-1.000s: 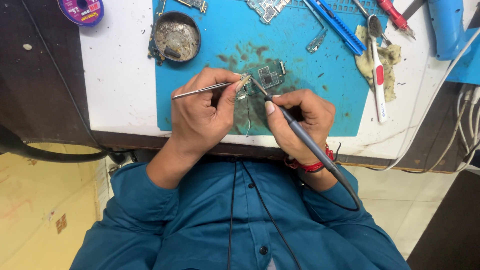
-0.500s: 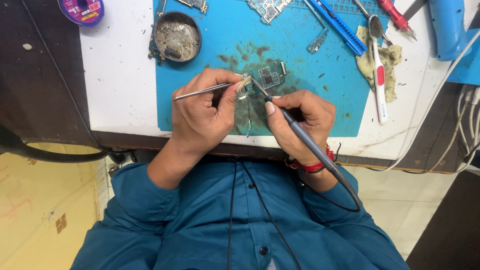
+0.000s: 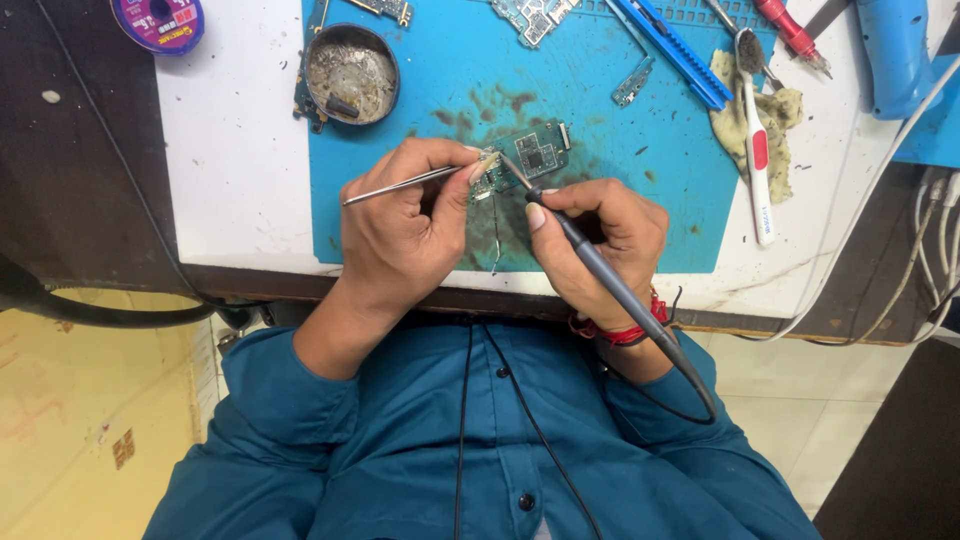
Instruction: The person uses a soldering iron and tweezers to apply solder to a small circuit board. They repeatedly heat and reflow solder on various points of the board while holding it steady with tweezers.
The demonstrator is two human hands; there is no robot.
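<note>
Hands meet over a small green circuit board [image 3: 530,158] lying on a blue work mat [image 3: 450,90] that covers part of a white bench. The left hand [image 3: 400,225] is curled closed around thin metal tweezers [image 3: 400,186], whose tips press at the board's left edge, seemingly to pin a part in place. The right hand [image 3: 600,235] is closed in a pen-like grip on a slim grey soldering iron [image 3: 600,272], its tip touching the board just beside the tweezer tips; its dark cable loops back past a red thread on the wrist. Both hands rest their heels on the mat near the bench's front edge, likely for steadiness. Farther back on the mat sit a round metal tin of grey residue [image 3: 350,72], another bare circuit board [image 3: 532,14] and a blue utility knife [image 3: 672,52]. To the right lie a white toothbrush [image 3: 755,140] across a stained yellowish cloth [image 3: 775,110], with white cables trailing off the bench. A purple spool [image 3: 157,20] sits at the far left. The person wears a teal shirt.
</note>
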